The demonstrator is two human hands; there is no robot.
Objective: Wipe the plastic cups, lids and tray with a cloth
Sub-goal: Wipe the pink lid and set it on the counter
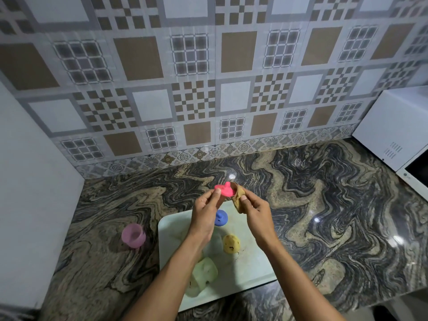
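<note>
Your left hand [205, 210] pinches a pink lid [224, 190] by its near edge, and your right hand [254, 210] grips a tan cloth [238, 197] pressed against that lid's right side, both raised above the marbled counter [324, 205]. Below your hands lies the pale tray [250, 267], with a blue lid [221, 218] just under your left thumb, a yellow lid [231, 244] under your right wrist and a clear greenish cup [203, 274] on its side beside your left forearm. A pink cup [133, 235] stands on the counter, well left of your left hand.
</note>
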